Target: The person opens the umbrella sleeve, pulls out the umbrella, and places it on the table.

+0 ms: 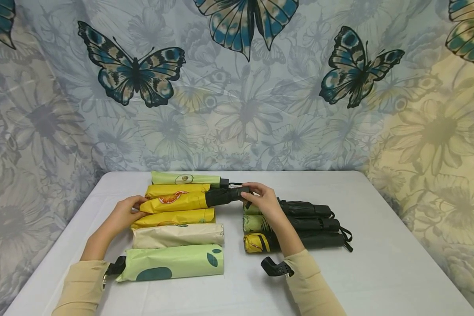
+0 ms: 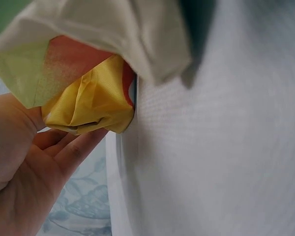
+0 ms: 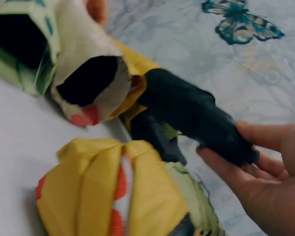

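A yellow sleeve with an orange-slice print [image 1: 191,200] lies among the left row of sleeves, a black folded umbrella [image 1: 221,196] sticking out of its right end. My left hand [image 1: 122,215] grips the sleeve's left end; in the left wrist view, that hand [image 2: 34,162] has its fingers around the yellow fabric [image 2: 91,101]. With thumb and fingers my right hand [image 1: 263,201] pinches the umbrella's black end. The right wrist view shows this hand [image 3: 270,167] on the tip of the black umbrella [image 3: 187,108], whose other end is inside the sleeve.
Nearer on the left lie another yellow sleeve [image 1: 174,218], a cream one [image 1: 177,236] and a green one [image 1: 181,263]. Behind are a yellow [image 1: 174,189] and an avocado-print one [image 1: 201,179]. Several black umbrellas [image 1: 316,240] lie right, beneath and beside my right forearm, on the white table [image 1: 379,281].
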The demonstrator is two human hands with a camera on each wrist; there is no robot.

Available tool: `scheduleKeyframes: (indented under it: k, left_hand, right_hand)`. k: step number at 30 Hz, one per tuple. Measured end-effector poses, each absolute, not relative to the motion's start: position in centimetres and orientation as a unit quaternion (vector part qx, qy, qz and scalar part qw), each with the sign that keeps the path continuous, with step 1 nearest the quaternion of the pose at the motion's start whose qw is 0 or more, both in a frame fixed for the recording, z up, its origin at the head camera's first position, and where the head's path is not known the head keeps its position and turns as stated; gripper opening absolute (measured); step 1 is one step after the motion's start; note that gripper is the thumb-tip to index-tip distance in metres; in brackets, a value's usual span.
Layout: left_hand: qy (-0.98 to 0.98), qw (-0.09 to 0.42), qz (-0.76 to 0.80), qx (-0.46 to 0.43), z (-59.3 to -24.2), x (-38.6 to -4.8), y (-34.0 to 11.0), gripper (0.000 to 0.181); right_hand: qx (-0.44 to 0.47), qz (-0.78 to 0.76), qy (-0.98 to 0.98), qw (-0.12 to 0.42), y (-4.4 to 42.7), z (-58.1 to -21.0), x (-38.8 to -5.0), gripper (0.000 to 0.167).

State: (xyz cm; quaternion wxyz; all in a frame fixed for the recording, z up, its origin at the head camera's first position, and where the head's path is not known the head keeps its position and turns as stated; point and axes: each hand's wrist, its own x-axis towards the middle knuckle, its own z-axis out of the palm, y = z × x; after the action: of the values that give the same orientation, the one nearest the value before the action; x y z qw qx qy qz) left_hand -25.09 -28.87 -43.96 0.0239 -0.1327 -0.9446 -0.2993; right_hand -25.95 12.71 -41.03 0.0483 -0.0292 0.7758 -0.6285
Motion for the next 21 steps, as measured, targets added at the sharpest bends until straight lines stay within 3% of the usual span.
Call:
scheduleKeyframes:
  k: [21]
  left_hand:
    - [-0.943, 0.022, -0.300, -0.142, -44.22, -25.33, -28.87, 0.023]
  right_hand:
    - [-0.011, -0.680, 0.733, 0.030, 13.85, -40.97, -26.15, 0.041]
